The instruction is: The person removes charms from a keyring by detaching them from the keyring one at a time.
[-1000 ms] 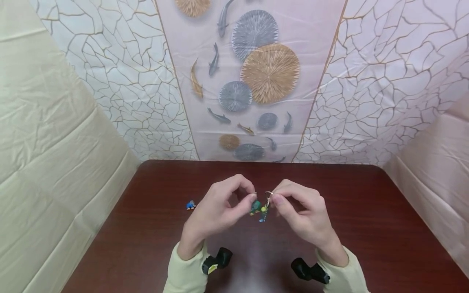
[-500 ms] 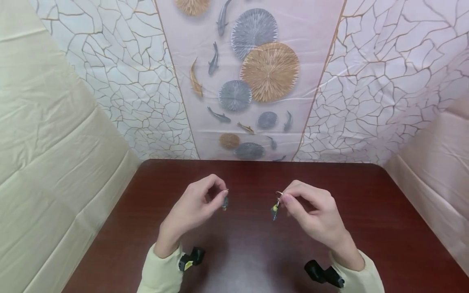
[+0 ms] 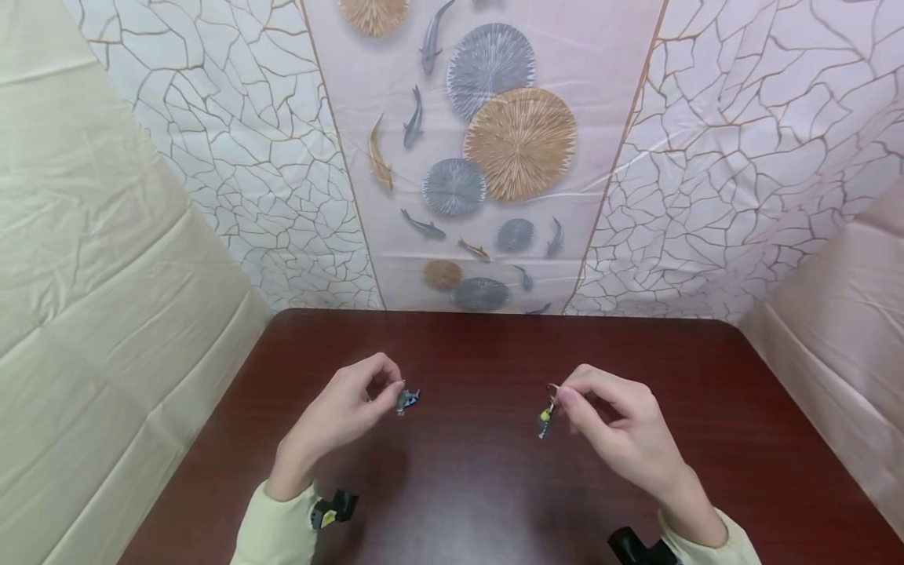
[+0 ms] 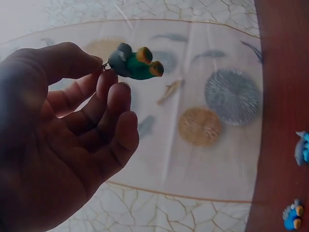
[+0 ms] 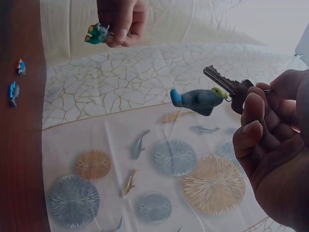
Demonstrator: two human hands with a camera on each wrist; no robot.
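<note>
My left hand [image 3: 346, 408] pinches a small green figurine charm [image 4: 135, 63] by its metal loop between thumb and index finger. The charm has a grey part and orange-yellow ends and is held up off the table. Further right, my right hand [image 3: 625, 424] pinches a metal key ring [image 3: 552, 387] between thumb and index finger. From that ring hang a dark key [image 5: 224, 82] and a blue-grey figurine charm [image 5: 198, 99] with a yellow-green top and a bright blue tip. Much of the ring is hidden behind the right fingers.
Two small charms lie on the dark red table [image 3: 480, 471]: a grey and light-blue one [image 4: 301, 147] and a blue one with orange parts [image 4: 292, 216]. Patterned cloth [image 3: 523, 251] hangs behind the table, with pale cloth [image 3: 141, 353] along the sides.
My hands have moved apart. The left hand went left with the green charm, away from the key ring. The right hand shifted slightly right and nearer, holding the ring.
</note>
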